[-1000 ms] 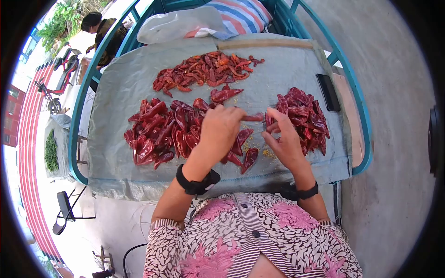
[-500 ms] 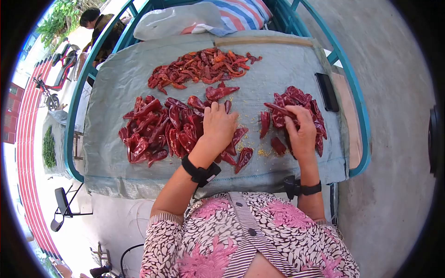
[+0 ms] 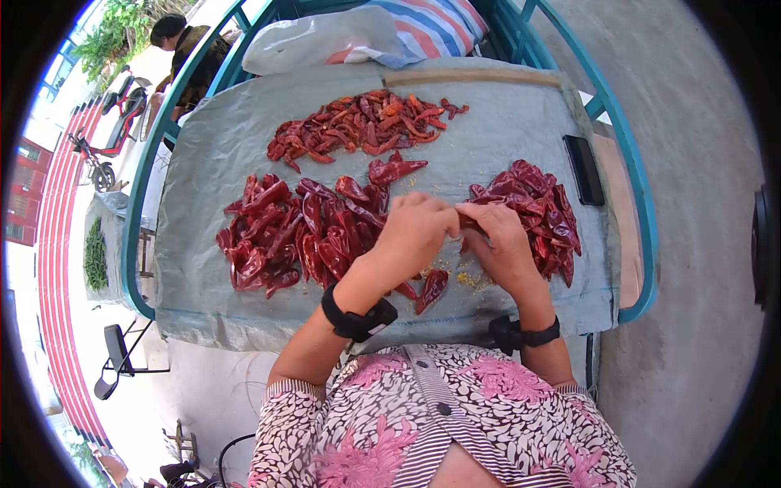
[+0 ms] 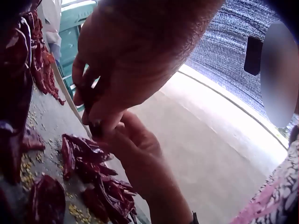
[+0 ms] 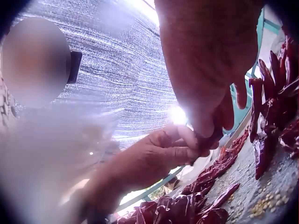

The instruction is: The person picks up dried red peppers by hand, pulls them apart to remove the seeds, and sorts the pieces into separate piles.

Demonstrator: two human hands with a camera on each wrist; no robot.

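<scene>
My left hand and right hand meet over the middle of the cloth, fingertips together. Between them they pinch a dark red dried chili pepper, mostly hidden by the fingers; in the left wrist view, the dark chili pepper shows between the fingers. Left of the hands lies a large heap of glossy dried chilies. A smaller chili heap sits right beside the right hand. One loose chili lies just below the left hand, and another large chili above it.
A grey-green cloth covers the surface, framed by teal rails. Smaller, shrivelled chilies form a heap at the back. Yellow seeds are scattered mid-cloth. A black phone lies at right; a striped sack sits behind.
Half a second ago the right hand held a chili over the right heap while the left reached into the left heap. Now both hands have come together around a chili in the middle.
</scene>
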